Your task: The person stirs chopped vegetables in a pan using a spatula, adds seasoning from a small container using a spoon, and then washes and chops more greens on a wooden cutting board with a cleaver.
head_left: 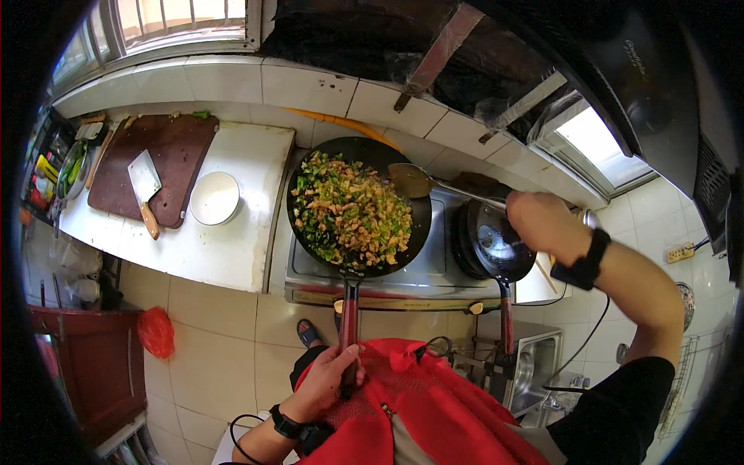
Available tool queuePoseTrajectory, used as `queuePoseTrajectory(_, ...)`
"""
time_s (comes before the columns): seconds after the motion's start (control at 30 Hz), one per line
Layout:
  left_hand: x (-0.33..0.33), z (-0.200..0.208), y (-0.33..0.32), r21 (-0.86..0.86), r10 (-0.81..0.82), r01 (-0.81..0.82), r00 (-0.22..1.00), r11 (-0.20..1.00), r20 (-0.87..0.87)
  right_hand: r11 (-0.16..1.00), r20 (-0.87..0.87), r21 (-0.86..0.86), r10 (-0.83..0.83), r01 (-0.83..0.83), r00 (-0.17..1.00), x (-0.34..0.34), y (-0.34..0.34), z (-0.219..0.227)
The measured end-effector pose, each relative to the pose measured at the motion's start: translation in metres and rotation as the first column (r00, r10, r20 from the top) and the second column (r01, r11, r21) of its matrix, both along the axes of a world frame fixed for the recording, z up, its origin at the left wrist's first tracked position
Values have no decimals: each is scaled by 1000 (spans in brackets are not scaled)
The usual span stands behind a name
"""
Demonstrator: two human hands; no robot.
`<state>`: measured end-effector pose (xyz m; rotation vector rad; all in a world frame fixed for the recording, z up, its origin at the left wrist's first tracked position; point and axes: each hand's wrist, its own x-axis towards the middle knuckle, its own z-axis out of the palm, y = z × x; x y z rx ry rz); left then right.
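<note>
Black wok (306,225) holds chopped greens; left hand (329,380) grips handle, right hand (542,225) grips ladle (415,182).

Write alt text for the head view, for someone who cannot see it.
Seen from above, a left hand grips the red handle of a black wok full of chopped green vegetables and browned pieces on a steel stove, while the right hand holds a long metal ladle at its rim. A cleaver lies on a dark cutting board to the left.

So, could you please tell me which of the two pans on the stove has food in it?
The larger wok, gripped at its handle by the left hand, is full of chopped green vegetables and meat; the smaller black pan beside it looks empty.
</note>
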<state>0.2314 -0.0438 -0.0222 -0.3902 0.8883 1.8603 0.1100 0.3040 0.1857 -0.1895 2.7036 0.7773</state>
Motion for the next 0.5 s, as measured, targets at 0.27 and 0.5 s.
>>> queuePoseTrajectory(0.27, -2, 15, 0, -98, 0, 3, 1000, 995, 29, 648, 819, 33, -453, 761, 351, -58, 21, -40)
queuePoseTrajectory(0.5, -1, 9, 5, -121, 2, -1, 1000, 993, 7, -79, 890, -323, -363, 943, 274, 58, -21, -141)
